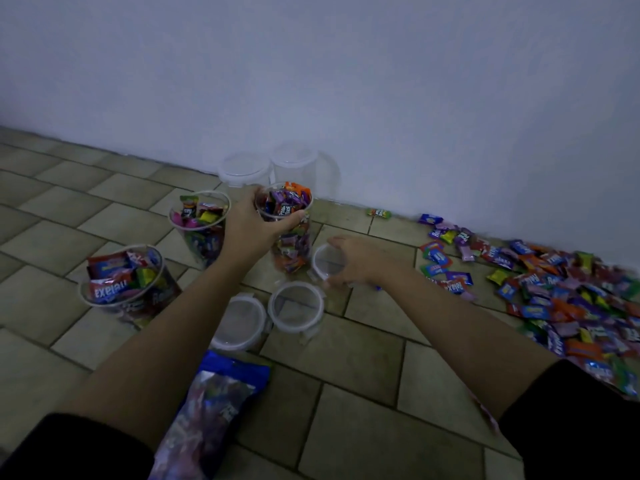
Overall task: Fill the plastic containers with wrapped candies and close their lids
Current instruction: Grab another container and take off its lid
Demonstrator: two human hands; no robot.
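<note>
- Centrally, a tall clear plastic container [289,233] stood on the tiled floor [363,358], packed to the brim with wrapped candies and not yet lidded.
- The left hand [252,225] was curled around the container's rim, fingers wrapped over its near side, steadying it.
- The right hand [356,261], just right of that container, had its fingers spread and bent over a loose round lid [327,261] on the floor; whether it had actually gripped the lid could not be told.
- Two more lids [296,306] lay just in front of the container.
- Two other full, open containers [201,226] stood to its left, and two containers [270,168] with lids on stood behind it by the wall.
- A large heap of loose candies [554,289] spread well to its right; a candy bag [211,410] lay in front, nearer the viewer.
- Risks, as judgement: candies heaped above the rim might stop the lid seating or clipping; pressing hard off-centre could tip the tall container, spilling it or knocking its neighbours.
</note>
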